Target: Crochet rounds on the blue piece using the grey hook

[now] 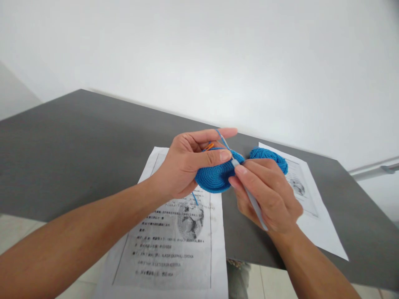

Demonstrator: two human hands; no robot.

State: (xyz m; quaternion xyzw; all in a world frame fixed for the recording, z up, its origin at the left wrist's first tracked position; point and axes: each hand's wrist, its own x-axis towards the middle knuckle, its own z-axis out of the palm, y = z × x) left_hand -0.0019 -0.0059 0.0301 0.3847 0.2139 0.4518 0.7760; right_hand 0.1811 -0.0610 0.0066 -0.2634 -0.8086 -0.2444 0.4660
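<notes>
A round blue crochet piece (215,177) is held up over the table in my left hand (190,162), the thumb pressing its upper edge. The left index finger stretches out to the right with blue yarn (220,136) running over it. My right hand (269,191) grips a grey-handled crochet hook (254,203), its tip at the piece's edge beside my left thumb. An orange stitch marker (208,146) shows behind the left thumb. From the piece's lower left hangs a short blue yarn tail (195,198). The left fingers behind the piece are partly hidden.
Behind my right hand lies a ball of blue yarn (270,157) on a printed sheet (324,232). Another printed sheet (162,257) lies below my hands and overhangs the front edge of the grey table (93,149). A white wall (199,62) stands behind the table.
</notes>
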